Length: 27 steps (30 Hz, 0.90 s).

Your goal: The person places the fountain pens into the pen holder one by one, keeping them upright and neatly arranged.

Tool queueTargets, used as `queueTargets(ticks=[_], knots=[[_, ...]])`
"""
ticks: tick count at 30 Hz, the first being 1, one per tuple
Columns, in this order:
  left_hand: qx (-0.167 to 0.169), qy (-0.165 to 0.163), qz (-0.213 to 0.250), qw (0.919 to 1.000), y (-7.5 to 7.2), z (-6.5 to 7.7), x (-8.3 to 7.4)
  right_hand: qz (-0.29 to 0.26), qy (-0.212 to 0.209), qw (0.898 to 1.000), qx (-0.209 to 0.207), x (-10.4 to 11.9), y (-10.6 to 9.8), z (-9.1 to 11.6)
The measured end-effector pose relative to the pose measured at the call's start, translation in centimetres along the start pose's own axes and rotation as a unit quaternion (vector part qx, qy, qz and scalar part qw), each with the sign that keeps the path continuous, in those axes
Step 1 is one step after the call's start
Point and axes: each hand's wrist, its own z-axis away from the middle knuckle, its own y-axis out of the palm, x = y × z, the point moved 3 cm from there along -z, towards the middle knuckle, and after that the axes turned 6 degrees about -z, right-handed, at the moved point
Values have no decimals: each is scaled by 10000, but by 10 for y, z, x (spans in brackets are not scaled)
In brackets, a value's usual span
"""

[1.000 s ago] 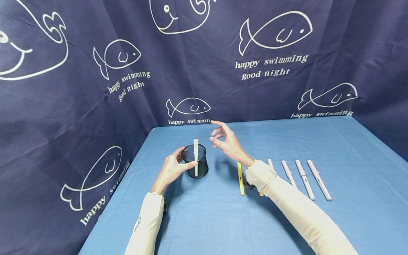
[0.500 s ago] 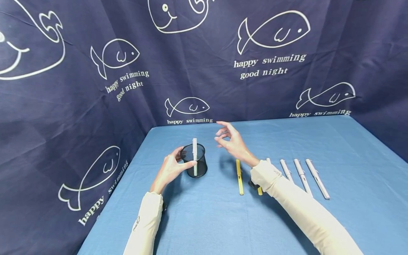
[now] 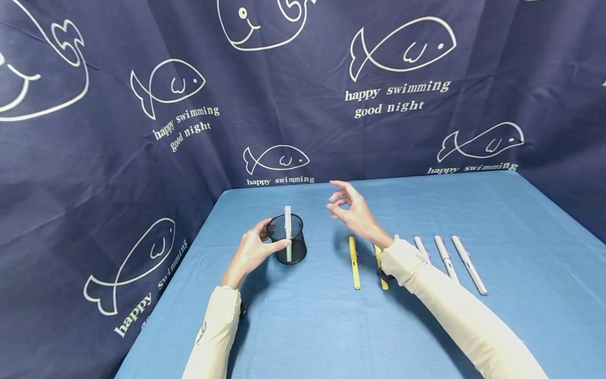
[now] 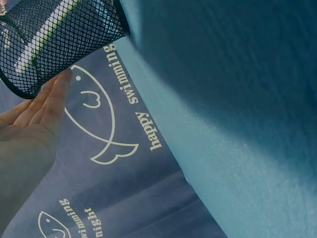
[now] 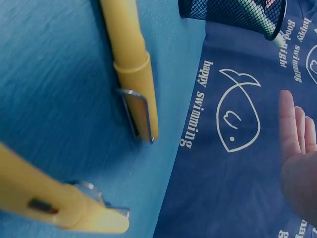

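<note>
A black mesh pen holder (image 3: 298,250) stands on the table's left part with one white pen (image 3: 287,221) upright in it. My left hand (image 3: 251,251) grips the holder's left side, thumb across the front and fingers behind. In the left wrist view those fingers lie along the mesh (image 4: 94,34). My right hand (image 3: 356,213) hovers right of the holder, holding nothing, its fingers loosely bent and apart. Below its wrist lie two yellow pens, the left one (image 3: 354,266) in full sight and the other (image 3: 384,282) partly behind the cuff. Their metal clips show in the right wrist view.
Several white pens (image 3: 468,265) lie in a row on the right of the blue tablecloth (image 3: 303,326), some partly covered by the right sleeve (image 3: 440,295). A dark blue curtain (image 3: 284,105) with fish drawings hangs behind the table and along its left side.
My right hand has drifted right, away from the pen holder, uncovering more of the yellow pens. My left hand keeps its grip on the holder. The head view has shifted slightly.
</note>
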Motion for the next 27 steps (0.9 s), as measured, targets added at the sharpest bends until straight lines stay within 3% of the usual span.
queueTargets(ticks=[27], knots=[[-54, -125, -96, 9999, 6, -10, -9, 82, 22, 10000, 30, -4, -49, 2]])
